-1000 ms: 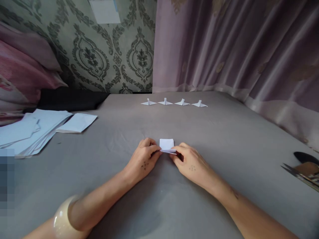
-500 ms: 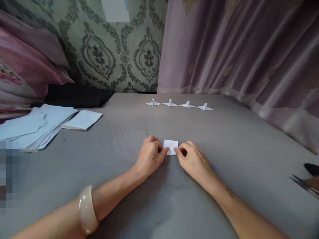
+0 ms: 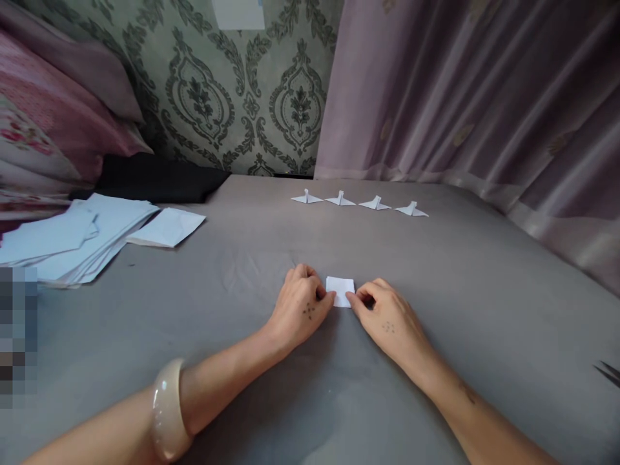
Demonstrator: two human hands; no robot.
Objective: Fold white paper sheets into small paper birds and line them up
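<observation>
The small folded paper is white, plain and nearly square, with clean straight edges; at its far left corner a thin edge of another layer can be seen. There is one such piece between the two hands, on the grey table or just above it; I cannot tell which. The left hand holds its near left corner, with the thumb on top. The right hand holds the near right corner in the same manner. On both hands the fingers are narrow, closed upon the paper, and their tips are partly hidden.

Farther away stand four white paper figures in one row, each with two pointed sides and a raised middle. To the left lies one stack of white sheets, too overlapped for counting, and just beside it one separate white packet. One pale bangle is around the left forearm. At the right edge, two dark pointed tips appear.
</observation>
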